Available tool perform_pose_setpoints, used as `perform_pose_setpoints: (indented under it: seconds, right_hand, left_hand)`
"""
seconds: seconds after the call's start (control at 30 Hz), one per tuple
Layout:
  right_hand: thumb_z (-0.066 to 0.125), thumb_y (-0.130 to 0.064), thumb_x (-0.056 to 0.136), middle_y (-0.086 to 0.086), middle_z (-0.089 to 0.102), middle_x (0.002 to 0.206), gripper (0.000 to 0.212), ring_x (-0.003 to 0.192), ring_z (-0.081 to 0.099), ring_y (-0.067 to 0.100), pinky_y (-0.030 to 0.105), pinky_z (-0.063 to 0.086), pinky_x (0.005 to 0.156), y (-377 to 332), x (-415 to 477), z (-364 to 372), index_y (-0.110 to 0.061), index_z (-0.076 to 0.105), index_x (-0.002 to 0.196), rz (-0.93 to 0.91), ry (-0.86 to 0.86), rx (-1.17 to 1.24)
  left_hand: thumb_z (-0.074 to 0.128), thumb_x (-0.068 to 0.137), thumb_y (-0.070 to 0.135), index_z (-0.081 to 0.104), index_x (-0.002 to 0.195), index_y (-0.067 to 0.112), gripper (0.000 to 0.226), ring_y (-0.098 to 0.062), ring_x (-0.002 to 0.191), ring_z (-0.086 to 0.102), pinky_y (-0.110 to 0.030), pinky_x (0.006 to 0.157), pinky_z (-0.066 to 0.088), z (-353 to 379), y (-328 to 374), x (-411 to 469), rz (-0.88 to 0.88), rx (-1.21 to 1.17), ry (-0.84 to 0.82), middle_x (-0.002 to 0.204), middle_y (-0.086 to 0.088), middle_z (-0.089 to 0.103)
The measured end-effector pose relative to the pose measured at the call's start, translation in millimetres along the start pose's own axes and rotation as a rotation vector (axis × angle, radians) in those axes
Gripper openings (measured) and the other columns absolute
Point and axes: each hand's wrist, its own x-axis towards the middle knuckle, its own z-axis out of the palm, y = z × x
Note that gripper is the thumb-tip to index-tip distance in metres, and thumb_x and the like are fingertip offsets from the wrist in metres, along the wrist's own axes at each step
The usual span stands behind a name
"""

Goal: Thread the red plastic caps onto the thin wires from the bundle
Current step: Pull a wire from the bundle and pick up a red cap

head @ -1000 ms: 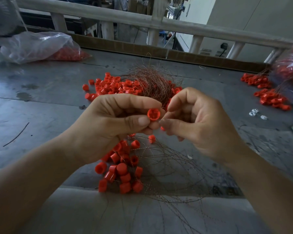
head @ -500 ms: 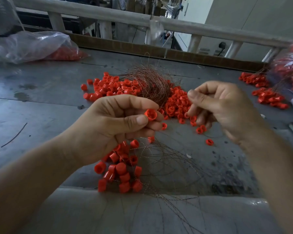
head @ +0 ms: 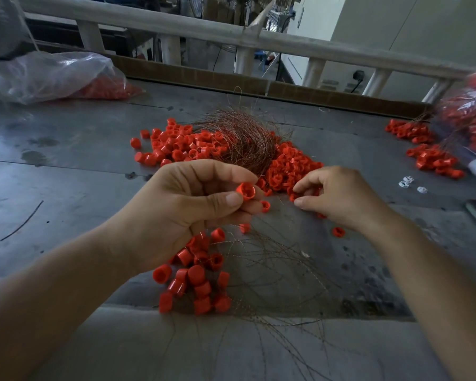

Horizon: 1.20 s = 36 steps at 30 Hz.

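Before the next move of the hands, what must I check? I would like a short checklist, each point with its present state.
1. Left hand pinches one red cap between thumb and fingers: ok.
2. A wire passes through that cap: cannot tell, the wires are too thin.
3. Right hand has a cap pinched: cannot tell; its fingertips are at the edge of the loose pile.
4. Wire bundle lies on the table beside the pile: ok.
5. Capped wires rest on the table below the left hand: ok.
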Motion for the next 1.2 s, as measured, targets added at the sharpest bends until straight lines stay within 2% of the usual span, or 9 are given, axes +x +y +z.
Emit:
perform_pose_setpoints:
  seconds: [0.13,0.23,0.33,0.47,0.63,0.9,1.0,1.07,1.2]
  right_hand:
    - [0.072,-0.020,0.075,-0.018,0.052,0.066,0.010,0.060,0.047,-0.004,0.005,0.031,0.054,-0.8,1.4,2.9,-0.023,0.069,0.084,-0.015,-0.005,-0.028]
    - [0.066,-0.021,0.081,-0.014,0.051,0.075,0.003,0.072,0.049,0.004,0.017,0.035,0.064,-1.8,2.2,4.5,-0.022,0.067,0.084,-0.050,-0.026,-0.096]
    - [0.056,-0.018,0.089,-0.009,0.054,0.078,0.012,0.079,0.054,0.010,0.021,0.038,0.071,-1.8,2.3,0.8,-0.016,0.068,0.088,-0.054,0.018,-0.086]
    - [0.048,-0.007,0.093,-0.001,0.064,0.070,0.028,0.061,0.063,0.010,0.019,0.050,0.054,-8.3,-0.6,-9.4,-0.024,0.060,0.075,0.051,0.104,0.361]
    - [0.043,0.001,0.093,0.001,0.060,0.065,0.027,0.052,0.060,0.001,0.013,0.048,0.051,-25.6,-7.0,-10.0,-0.015,0.060,0.079,0.035,0.044,0.801]
    - [0.047,0.003,0.087,-0.004,0.064,0.063,0.027,0.059,0.061,0.005,0.015,0.048,0.055,-39.0,-16.0,-7.0,-0.016,0.066,0.082,-0.012,-0.173,1.091]
    - [0.055,-0.009,0.077,-0.002,0.063,0.065,0.014,0.061,0.061,0.006,0.017,0.050,0.055,-44.1,-18.8,-9.3,-0.012,0.066,0.085,-0.032,-0.254,1.206]
    - [0.057,-0.016,0.070,-0.002,0.062,0.065,0.018,0.062,0.060,0.007,0.018,0.051,0.057,-47.1,-21.7,-9.8,-0.012,0.065,0.085,-0.065,-0.260,1.207]
    - [0.059,-0.022,0.069,-0.005,0.062,0.075,0.021,0.072,0.062,0.007,0.019,0.052,0.069,-54.6,-29.0,-5.2,-0.020,0.061,0.090,-0.207,-0.137,0.962]
  left_hand:
    - [0.066,0.060,0.011,0.075,0.082,0.014,0.024,-0.017,0.078,0.071,-0.019,0.063,0.054,1.9,0.0,0.7,-0.025,-0.100,0.034,0.082,-0.009,0.073]
    - [0.068,0.065,0.008,0.075,0.083,0.014,0.021,-0.017,0.078,0.071,-0.019,0.063,0.054,2.3,-0.4,1.0,-0.032,-0.094,0.038,0.081,-0.009,0.073]
    - [0.066,0.068,0.004,0.074,0.084,0.016,0.022,-0.016,0.079,0.071,-0.019,0.064,0.054,1.4,-0.6,1.5,-0.029,-0.082,0.041,0.082,-0.008,0.073]
    - [0.067,0.062,0.011,0.074,0.084,0.016,0.025,-0.017,0.080,0.071,-0.019,0.064,0.054,0.2,-1.1,1.2,-0.035,-0.067,0.056,0.083,-0.008,0.073]
    - [0.067,0.062,0.011,0.074,0.085,0.015,0.024,-0.018,0.080,0.071,-0.019,0.064,0.054,1.6,-0.4,0.5,-0.043,-0.042,0.075,0.083,-0.009,0.073]
    - [0.061,0.062,0.005,0.074,0.083,0.014,0.026,-0.016,0.075,0.071,-0.018,0.062,0.054,5.2,0.5,1.0,-0.051,0.016,0.120,0.079,-0.009,0.073]
    - [0.061,0.063,0.006,0.074,0.084,0.015,0.027,-0.015,0.076,0.071,-0.017,0.063,0.054,5.3,0.5,1.1,-0.042,0.052,0.121,0.080,-0.007,0.073]
    - [0.061,0.062,0.007,0.075,0.084,0.017,0.027,-0.015,0.076,0.071,-0.017,0.063,0.054,5.4,0.4,1.5,-0.034,0.066,0.126,0.080,-0.006,0.073]
    - [0.063,0.061,0.011,0.075,0.086,0.020,0.029,-0.015,0.078,0.071,-0.017,0.064,0.054,5.8,0.2,2.2,-0.012,0.100,0.155,0.083,-0.005,0.074]
